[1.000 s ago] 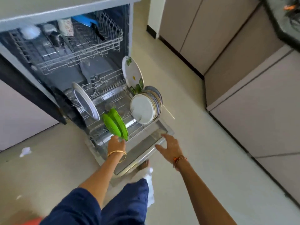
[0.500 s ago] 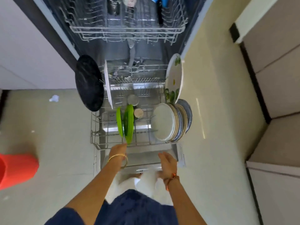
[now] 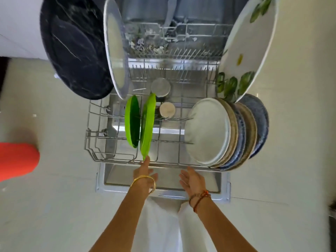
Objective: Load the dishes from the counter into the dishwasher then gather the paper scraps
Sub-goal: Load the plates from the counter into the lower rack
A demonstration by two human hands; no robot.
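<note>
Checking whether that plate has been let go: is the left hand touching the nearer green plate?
Touching. The head view shows the left hand with its fingertips meeting the lower edge of the nearer green plate, no gap visible.

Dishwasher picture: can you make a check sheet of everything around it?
Surface: pale floor; open dishwasher door lying flat.
Job's things: lower rack pulled out, holding two green plates, a row of plates, a leaf-print plate, a black platter, a white plate, two jars.
Clutter: nothing seen.
Grippers: left hand fingertips touch the nearer green plate's rim; right hand open, holding nothing.
Cables: nothing seen.
Surroundings: red object on the floor at left.
</note>
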